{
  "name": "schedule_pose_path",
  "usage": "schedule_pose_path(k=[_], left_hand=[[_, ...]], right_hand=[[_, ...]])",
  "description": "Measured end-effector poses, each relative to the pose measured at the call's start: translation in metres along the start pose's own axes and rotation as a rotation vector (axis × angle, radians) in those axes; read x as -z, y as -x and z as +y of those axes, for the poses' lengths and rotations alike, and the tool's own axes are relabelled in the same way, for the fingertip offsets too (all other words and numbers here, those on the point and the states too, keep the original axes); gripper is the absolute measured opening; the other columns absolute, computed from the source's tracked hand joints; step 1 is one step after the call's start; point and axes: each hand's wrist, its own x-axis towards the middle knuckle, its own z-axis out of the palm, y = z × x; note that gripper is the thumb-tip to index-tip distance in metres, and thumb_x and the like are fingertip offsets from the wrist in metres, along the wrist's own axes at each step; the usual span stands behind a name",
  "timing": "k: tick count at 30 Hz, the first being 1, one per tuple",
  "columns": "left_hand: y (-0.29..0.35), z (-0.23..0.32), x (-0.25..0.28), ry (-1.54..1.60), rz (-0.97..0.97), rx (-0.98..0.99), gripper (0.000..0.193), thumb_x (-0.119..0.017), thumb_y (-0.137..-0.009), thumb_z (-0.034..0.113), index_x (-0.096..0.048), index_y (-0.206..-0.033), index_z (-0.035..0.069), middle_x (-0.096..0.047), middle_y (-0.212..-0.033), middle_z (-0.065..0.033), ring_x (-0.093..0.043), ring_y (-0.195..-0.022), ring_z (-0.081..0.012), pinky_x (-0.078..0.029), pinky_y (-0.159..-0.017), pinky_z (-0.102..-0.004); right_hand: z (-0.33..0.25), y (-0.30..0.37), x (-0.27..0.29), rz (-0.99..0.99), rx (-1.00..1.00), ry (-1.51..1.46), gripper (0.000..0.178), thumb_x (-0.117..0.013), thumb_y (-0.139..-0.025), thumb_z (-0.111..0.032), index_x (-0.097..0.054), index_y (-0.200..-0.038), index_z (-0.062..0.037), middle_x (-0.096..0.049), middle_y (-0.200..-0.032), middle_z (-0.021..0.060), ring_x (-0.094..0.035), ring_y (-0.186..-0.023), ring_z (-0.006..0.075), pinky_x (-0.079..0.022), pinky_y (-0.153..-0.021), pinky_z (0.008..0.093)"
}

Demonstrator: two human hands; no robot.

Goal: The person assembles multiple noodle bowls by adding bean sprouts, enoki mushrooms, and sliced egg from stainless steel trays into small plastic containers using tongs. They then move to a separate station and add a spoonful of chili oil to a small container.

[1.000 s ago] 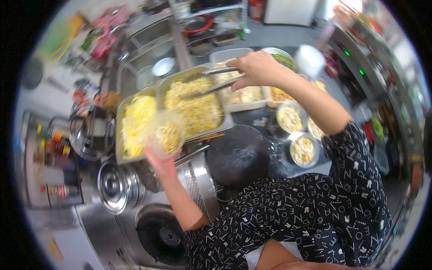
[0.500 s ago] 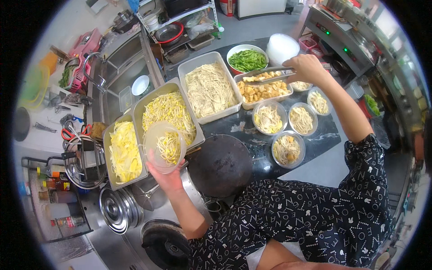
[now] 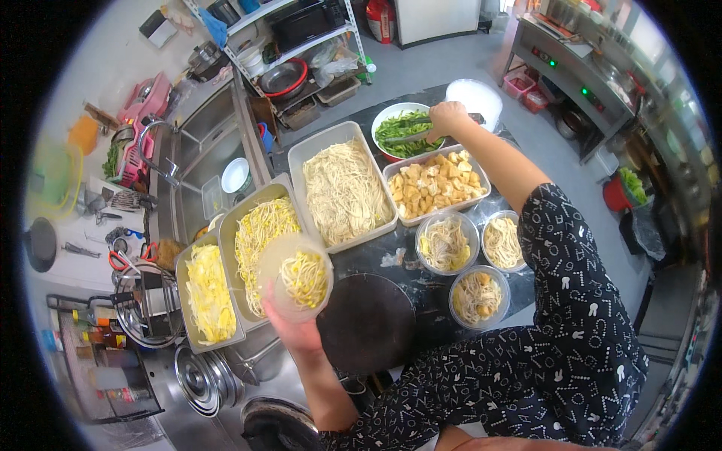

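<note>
My left hand holds up a clear round plastic bowl with a portion of bean sprouts in it. My right hand grips metal tongs, whose tips reach into chopped green vegetables in a white bowl. Just in front of that bowl, golden tofu pieces fill a rectangular tub. Farther left stand a tub of pale noodle-like strands, a metal pan of bean sprouts and another of yellow shredded cabbage.
Several filled plastic bowls stand on the dark marbled table at right. Behind my right hand is a stack of clear lids or bowls. A round black surface lies before me. A sink runs along the left.
My right hand has moved left with the tongs, from the tofu pieces to the green vegetables. The left hand has shifted slightly right with its bowl. The whole view has tilted.
</note>
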Motion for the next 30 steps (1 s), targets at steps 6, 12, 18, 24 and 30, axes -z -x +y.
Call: schedule_pose_path(k=[6, 12, 18, 24, 30], left_hand=[[-0.067, -0.035, -0.063, -0.071, -0.080, 0.053, 0.058, -0.040, -0.097, 0.054, -0.037, -0.142, 0.017, -0.052, -0.137, -0.0090, -0.062, -0.111, -0.0291, -0.060, -0.067, -0.0430], [-0.151, -0.087, -0.153, -0.287, -0.123, -0.050, 0.063, -0.045, -0.098, 0.051, -0.028, -0.148, 0.017, -0.040, -0.145, -0.0122, -0.054, -0.120, -0.0329, -0.060, -0.069, -0.0442], [-0.180, -0.110, -0.200, -0.170, -0.215, 0.001, 0.071, -0.044, -0.097, 0.057, -0.021, -0.151, 0.016, -0.038, -0.147, -0.0133, -0.056, -0.117, -0.0340, -0.060, -0.071, -0.0463], [-0.180, -0.094, -0.166, 0.047, -0.230, 0.072, 0.068, -0.040, -0.098, 0.057, -0.021, -0.150, 0.017, -0.038, -0.145, -0.0145, -0.054, -0.120, -0.0355, -0.060, -0.072, -0.0483], [-0.163, -0.080, -0.135, -0.037, -0.151, 0.030, 0.064, -0.042, -0.099, 0.053, -0.025, -0.148, 0.016, -0.040, -0.143, -0.0133, -0.056, -0.118, -0.0329, -0.060, -0.071, -0.0448]], right_hand=[[0.010, 0.029, 0.007, 0.149, 0.042, -0.107, 0.049, -0.081, -0.065, -0.044, -0.071, -0.102, -0.0128, -0.071, -0.091, 0.0098, -0.069, -0.089, 0.0278, -0.055, -0.080, 0.0384], [0.045, 0.065, 0.067, 0.174, 0.065, -0.262, 0.054, -0.080, -0.066, -0.049, -0.073, -0.106, -0.0139, -0.072, -0.093, 0.0115, -0.068, -0.090, 0.0296, -0.053, -0.082, 0.0387], [0.037, 0.097, 0.108, 0.188, 0.098, -0.295, 0.059, -0.073, -0.072, -0.059, -0.073, -0.111, -0.0143, -0.072, -0.090, 0.0124, -0.068, -0.090, 0.0298, -0.054, -0.081, 0.0402], [0.045, 0.091, 0.098, 0.071, 0.032, -0.106, 0.058, -0.075, -0.067, -0.061, -0.073, -0.103, -0.0155, -0.072, -0.093, 0.0095, -0.069, -0.089, 0.0271, -0.055, -0.077, 0.0400], [0.017, 0.066, 0.026, 0.040, 0.080, -0.024, 0.048, -0.079, -0.066, -0.049, -0.072, -0.095, -0.0105, -0.070, -0.087, 0.0125, -0.068, -0.085, 0.0299, -0.054, -0.076, 0.0404]])
